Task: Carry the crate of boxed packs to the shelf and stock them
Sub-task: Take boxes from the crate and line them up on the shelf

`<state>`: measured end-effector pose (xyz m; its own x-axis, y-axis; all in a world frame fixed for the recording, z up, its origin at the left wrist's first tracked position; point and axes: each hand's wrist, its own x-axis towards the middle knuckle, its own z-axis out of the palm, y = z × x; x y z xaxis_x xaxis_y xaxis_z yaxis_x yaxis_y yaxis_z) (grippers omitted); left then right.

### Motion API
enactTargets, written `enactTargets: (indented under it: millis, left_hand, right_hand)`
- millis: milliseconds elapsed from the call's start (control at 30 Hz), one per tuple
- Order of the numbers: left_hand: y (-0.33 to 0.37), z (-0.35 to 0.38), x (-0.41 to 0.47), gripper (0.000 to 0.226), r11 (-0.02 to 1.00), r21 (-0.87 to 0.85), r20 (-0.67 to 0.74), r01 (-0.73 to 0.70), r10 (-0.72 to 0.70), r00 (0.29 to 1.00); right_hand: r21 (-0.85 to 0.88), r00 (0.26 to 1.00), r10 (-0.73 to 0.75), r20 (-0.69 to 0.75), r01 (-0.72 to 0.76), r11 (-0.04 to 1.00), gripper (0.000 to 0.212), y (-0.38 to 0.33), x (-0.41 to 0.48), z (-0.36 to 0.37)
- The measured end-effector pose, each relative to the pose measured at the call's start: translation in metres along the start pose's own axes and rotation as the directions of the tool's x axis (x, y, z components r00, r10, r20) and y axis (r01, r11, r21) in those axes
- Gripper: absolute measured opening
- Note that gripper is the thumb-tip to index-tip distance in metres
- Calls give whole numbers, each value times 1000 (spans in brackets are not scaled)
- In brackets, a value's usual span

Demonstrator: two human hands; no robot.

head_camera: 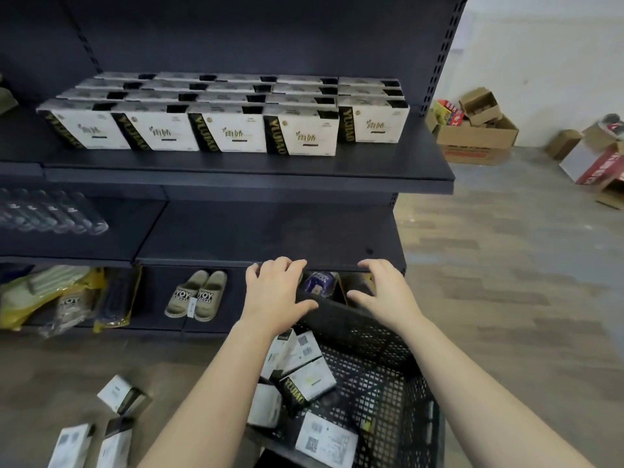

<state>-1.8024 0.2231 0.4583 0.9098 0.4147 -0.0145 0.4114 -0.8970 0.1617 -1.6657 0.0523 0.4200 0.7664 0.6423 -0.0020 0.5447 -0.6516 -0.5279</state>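
A black mesh crate stands on the floor in front of the dark shelf unit. Several white boxed packs lie jumbled inside it. My left hand and my right hand are both on the crate's far rim, thumbs inside and fingers curled over the outside. Rows of the same white and black packs fill the upper shelf. Three more packs lie on the floor to the crate's left.
The middle shelf board juts out just beyond my fingers. Beige slippers and bagged goods sit on the bottom shelf, bottles at the left. Open cardboard boxes stand by the white wall at the right.
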Motion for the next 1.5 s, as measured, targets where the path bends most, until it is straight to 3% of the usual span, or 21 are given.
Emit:
enactTargets:
  millis: [333,800,1133,1500]
  left_hand:
    - [5,49,-25,74,1000,-17,155,14,-11,988]
    - [-23,172,-38,80,998,-24,441,-60,64,895]
    - [-33,296,-38,80,997,-51,544,-65,82,835]
    - [-48,361,-38,78,998,-4,667,-62,49,744]
  right_hand:
    - [-42,936,137,325,-130,991,79,36,-43,43]
    - [-115,746,388,541,-391,913,90,114,-100,166]
    - [-178,639,410,650,-396,901,96,186,-109,279]
    - [-145,460,388,799,-479,866,100,226,-112,348]
